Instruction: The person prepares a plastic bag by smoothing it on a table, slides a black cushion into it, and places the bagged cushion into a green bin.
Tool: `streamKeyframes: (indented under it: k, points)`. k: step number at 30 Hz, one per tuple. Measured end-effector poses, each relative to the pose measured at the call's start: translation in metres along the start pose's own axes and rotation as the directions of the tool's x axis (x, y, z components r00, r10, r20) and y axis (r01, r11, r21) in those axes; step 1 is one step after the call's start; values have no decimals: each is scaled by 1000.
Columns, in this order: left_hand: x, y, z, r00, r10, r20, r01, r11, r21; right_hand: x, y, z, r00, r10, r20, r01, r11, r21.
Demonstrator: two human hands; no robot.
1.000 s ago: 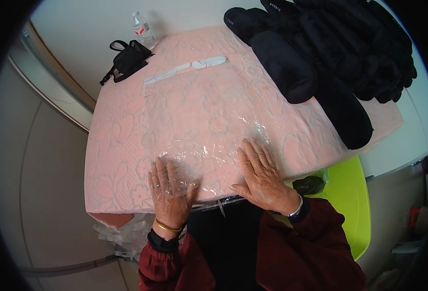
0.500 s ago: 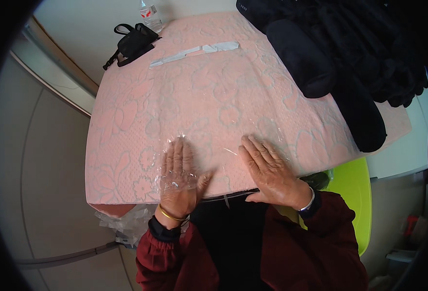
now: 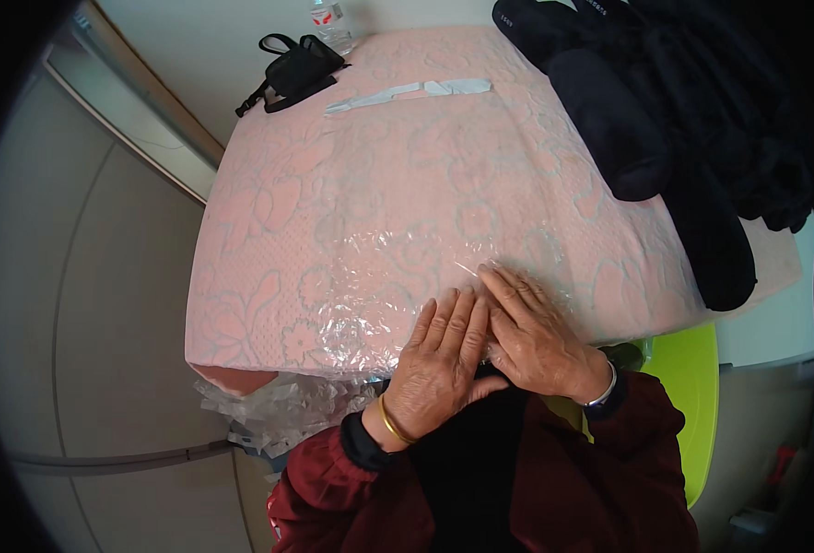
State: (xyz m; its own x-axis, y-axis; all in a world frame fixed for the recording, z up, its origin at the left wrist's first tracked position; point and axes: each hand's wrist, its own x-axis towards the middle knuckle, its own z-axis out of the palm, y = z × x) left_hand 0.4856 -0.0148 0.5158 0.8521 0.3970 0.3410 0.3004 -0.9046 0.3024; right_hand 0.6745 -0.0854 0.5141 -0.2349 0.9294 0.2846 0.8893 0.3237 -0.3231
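Note:
A clear plastic bag (image 3: 361,318) lies spread on a pink patterned cloth (image 3: 269,230), its crinkled near part shining at the table's front edge. A whitish strip (image 3: 416,92) runs across its far end. My left hand (image 3: 439,346) rests flat on the near part of the bag, fingers stretched and pointing away, a gold bangle at the wrist. Right beside it, my right hand (image 3: 540,336) also lies flat on the film with its fingers extended. The two hands nearly touch, and neither grips anything.
Black plush pieces (image 3: 692,120) are heaped at the far right. A black pouch with straps (image 3: 301,69) and a plastic bottle (image 3: 331,26) stand at the back left. Crumpled clear bags (image 3: 287,405) sit below the front left edge; a lime-green surface (image 3: 692,415) is at right.
My left hand has slid right, from the bag's left side to beside my right hand, leaving the crinkled film there uncovered. My right hand stays nearly in place; the whole view has shifted slightly.

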Motion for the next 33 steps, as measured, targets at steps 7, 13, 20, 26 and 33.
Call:
streamKeyframes:
  k: [7,13,20,26,33]
  points:
    - [-52,-42,-4,998,-61,-1,60,976,212,-15,6,-6,994,62,87,-52,992,-112]
    - [-90,-68,-19,996,-48,-81,69,957,283,-18,8,-9,995,49,86,-36,990,-139]
    - [-101,-70,-19,987,-8,-158,53,956,289,-33,-3,2,996,50,-73,-59,989,-134]
    - [-109,-57,-23,965,-52,-256,122,956,267,-54,-12,-2,988,34,-154,-46,996,-76]
    - [-103,-56,-24,963,-62,-262,138,950,281,-59,-5,2,969,-8,-247,-30,988,-150]
